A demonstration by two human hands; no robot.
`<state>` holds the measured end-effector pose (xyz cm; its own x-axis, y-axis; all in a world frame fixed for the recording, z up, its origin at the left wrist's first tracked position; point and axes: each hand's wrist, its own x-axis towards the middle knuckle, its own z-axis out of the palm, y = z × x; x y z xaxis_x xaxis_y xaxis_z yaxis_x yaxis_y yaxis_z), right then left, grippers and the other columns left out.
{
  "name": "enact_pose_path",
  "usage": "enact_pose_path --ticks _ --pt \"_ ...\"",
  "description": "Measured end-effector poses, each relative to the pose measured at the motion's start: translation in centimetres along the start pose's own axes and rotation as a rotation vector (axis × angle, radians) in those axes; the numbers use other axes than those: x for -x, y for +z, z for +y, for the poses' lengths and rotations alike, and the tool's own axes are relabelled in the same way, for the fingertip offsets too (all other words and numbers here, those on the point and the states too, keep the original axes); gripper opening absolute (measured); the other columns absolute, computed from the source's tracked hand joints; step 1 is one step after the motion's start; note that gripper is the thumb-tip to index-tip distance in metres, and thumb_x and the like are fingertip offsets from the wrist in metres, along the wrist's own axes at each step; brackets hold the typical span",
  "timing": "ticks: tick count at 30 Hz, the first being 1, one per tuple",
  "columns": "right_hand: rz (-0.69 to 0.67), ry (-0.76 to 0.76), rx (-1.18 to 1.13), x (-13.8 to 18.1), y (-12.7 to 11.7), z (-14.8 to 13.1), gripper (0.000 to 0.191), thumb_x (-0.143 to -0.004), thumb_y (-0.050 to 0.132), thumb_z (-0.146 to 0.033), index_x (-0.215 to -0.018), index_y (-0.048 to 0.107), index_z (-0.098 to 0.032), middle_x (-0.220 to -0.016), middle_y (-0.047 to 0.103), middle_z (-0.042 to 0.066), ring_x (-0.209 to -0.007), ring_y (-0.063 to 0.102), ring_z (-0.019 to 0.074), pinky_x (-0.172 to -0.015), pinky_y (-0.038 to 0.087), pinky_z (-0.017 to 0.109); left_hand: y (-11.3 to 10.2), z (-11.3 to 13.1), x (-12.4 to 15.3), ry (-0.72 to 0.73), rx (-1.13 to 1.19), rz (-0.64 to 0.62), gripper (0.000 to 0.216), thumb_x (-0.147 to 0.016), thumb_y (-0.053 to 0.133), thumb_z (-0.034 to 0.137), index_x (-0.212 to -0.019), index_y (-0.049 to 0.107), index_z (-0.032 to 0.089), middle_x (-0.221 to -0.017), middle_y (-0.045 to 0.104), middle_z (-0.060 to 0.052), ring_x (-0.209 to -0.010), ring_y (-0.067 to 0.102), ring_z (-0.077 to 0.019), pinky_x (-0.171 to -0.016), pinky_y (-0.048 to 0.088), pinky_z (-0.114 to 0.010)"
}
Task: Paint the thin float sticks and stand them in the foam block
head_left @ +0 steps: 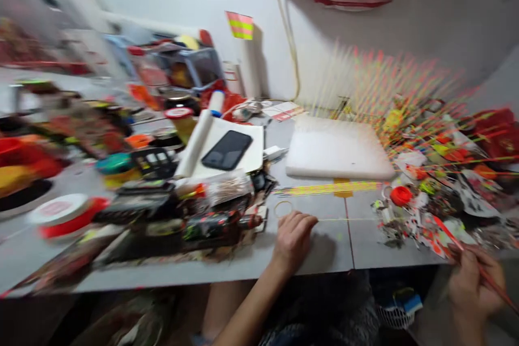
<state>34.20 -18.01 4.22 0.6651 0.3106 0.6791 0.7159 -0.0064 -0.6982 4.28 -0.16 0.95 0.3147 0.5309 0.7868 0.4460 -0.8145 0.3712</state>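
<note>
Slim rods (446, 159) lie right of the board (336, 151)

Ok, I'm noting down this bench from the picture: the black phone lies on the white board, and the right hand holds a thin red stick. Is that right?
Not quite: the black phone lies on a white sheet of paper, not on the white board, which sits to its right, as the head view shows. The right hand does hold a thin red stick.
</note>
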Motion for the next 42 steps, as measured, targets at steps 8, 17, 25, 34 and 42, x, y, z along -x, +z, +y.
enact_pose_path --ticks 8,17,25,34,42 --pt "0.103 0.031 0.067 3.1 1.1 0.1 0.03 -0.084 0.073 -0.046 -0.093 0.067 -0.017 -0.088 0.071 0.01 -0.075 0.069 0.0236 -0.07 0.057 0.037 1.8 1.6 -2.0 0.073 -0.024 -0.014 0.011 -0.095 0.052 0.014 -0.092 0.059 0.021 -0.076 0.067 0.001 -0.072 0.061 -0.0112 -0.071 0.038 -0.027" --pt "0.056 0.07 -0.051 5.2 2.5 1.4 0.024 -0.088 0.071 -0.041 -0.094 0.063 -0.019 -0.089 0.073 0.008 -0.075 0.072 0.0224 -0.068 0.059 0.033 2.4 1.0 -1.6 0.1 -0.026 -0.057 0.011 -0.093 0.054 0.014 -0.095 0.061 0.022 -0.078 0.068 0.001 -0.073 0.063 -0.0124 -0.073 0.04 -0.028" --pt "-0.007 -0.115 -0.119 5.4 4.3 1.1 0.006 -0.093 0.062 -0.027 -0.096 0.061 -0.021 -0.086 0.071 0.005 -0.074 0.072 0.0197 -0.062 0.059 0.028 2.2 0.6 -1.7 0.149 -0.068 -0.066 0.011 -0.093 0.054 0.012 -0.095 0.059 0.021 -0.077 0.067 0.001 -0.073 0.062 -0.0129 -0.072 0.04 -0.027" --pt "-0.04 -0.123 -0.004 5.8 6.0 1.5 0.006 -0.092 0.064 -0.027 -0.089 0.06 -0.022 -0.08 0.068 0.002 -0.066 0.067 0.0161 -0.058 0.056 0.026 2.0 0.0 -1.5 0.165 -0.169 -0.045 0.012 -0.092 0.053 0.014 -0.095 0.061 0.022 -0.078 0.07 0.0 -0.072 0.064 -0.0149 -0.076 0.037 -0.031" --pt "-0.025 -0.134 -0.004 6.2 6.5 2.0 0.003 -0.092 0.063 -0.023 -0.091 0.06 -0.022 -0.08 0.066 0.001 -0.061 0.064 0.0136 -0.055 0.054 0.024 2.0 -0.6 -0.9 0.184 -0.212 -0.099 0.013 -0.092 0.056 0.012 -0.1 0.061 0.022 -0.083 0.071 -0.001 -0.076 0.064 -0.0152 -0.079 0.037 -0.032"
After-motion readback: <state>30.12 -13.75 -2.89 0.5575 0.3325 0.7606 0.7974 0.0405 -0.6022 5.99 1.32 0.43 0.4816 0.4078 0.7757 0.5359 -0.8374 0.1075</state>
